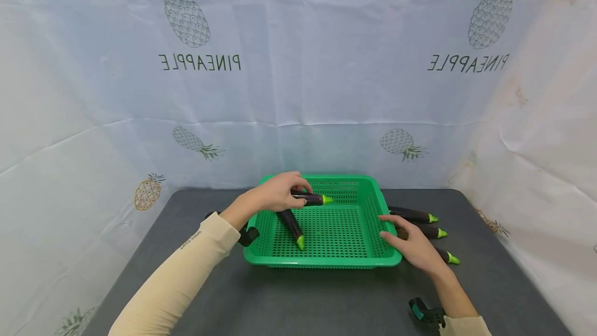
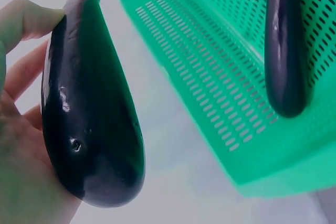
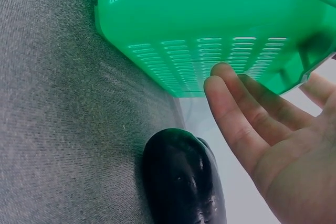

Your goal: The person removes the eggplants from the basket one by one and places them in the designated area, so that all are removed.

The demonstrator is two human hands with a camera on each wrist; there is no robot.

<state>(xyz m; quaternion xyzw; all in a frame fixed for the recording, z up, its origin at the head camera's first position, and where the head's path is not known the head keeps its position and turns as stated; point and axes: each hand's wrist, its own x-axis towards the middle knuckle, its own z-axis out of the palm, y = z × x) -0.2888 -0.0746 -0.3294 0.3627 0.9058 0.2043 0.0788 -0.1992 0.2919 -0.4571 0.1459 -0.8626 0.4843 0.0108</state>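
Observation:
Above the left part of a green plastic basket (image 1: pixel 326 263), my left hand (image 1: pixel 281 192) holds a dark purple eggplant (image 1: pixel 313 199) by pinching it between thumb and fingers. Its bright green stem end points right. Below it, another eggplant (image 1: pixel 290 224) lies slanted inside the basket. The left wrist view shows the held eggplant (image 2: pixel 92 103) along the palm, its rounded end free. My right hand (image 1: pixel 412 242) holds the basket's right rim, with thumb and index finger over the edge. Its other fingers (image 3: pixel 236 111) extend along the outer wall in the right wrist view.
Right of the basket, several eggplants (image 1: pixel 415 215) lie on the dark grey table (image 1: pixel 298 299), partly hidden by my right hand and forearm. One eggplant (image 3: pixel 181 177) is close below that hand. A pale pineapple-print cloth (image 1: pixel 298 92) hangs behind and along both sides.

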